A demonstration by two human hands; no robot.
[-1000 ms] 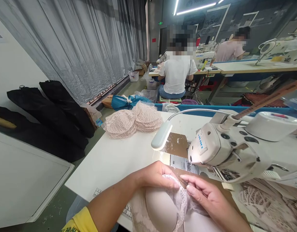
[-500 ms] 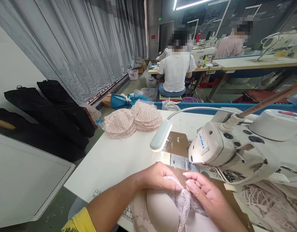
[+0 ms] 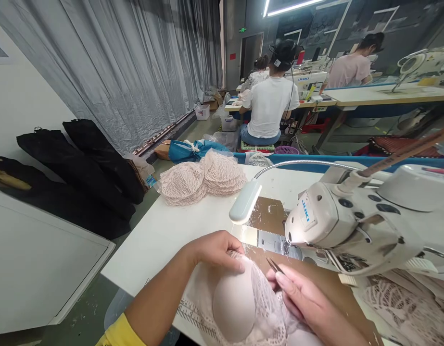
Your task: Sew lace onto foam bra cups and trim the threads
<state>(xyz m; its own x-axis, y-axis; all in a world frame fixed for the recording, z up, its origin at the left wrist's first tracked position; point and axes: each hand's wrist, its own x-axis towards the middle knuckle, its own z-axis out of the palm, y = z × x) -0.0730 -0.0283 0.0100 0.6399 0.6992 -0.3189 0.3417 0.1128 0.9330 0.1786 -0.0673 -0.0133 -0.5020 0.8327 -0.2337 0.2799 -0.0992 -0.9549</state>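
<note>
At a white bench [image 3: 145, 245], in front and left of the sewing machine [image 3: 323, 216], pinches the lace garment [image 3: 234, 302] in the left hand [image 3: 215, 251], now shifted leftward; clamps tweezers [image 3: 276, 267] in the right hand [image 3: 301, 294], seemingly off the lace garment, leaving more exposed between the 2.

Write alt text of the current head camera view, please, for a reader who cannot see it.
A person's left hand holds a pale lace garment with a smooth cup, and the right hand holds tweezers, beside a JUKI sewing machine. Stacked lace pieces lie on the white table; other people are farther back.
</note>
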